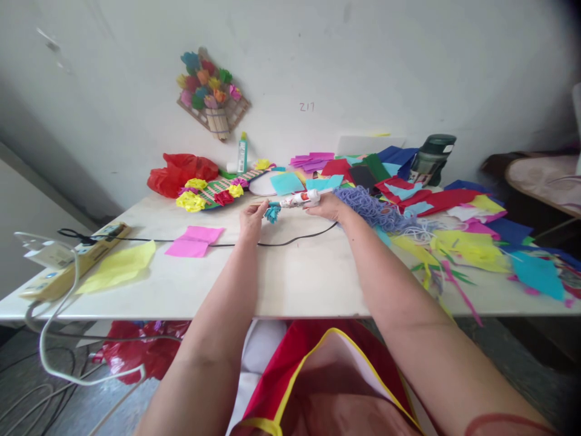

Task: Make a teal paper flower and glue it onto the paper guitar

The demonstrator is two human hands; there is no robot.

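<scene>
Above the middle of the tabletop, the left hand pinches a blue paper flower and the right hand grasps a white glue gun, its tip near the flower. Purple yarn lies rightward, a pink sheet leftward, a power strip toward the near left corner.

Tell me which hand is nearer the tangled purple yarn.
Right. The right hand is just left of the purple yarn; the left hand is farther left, holding the teal paper flower.
</scene>
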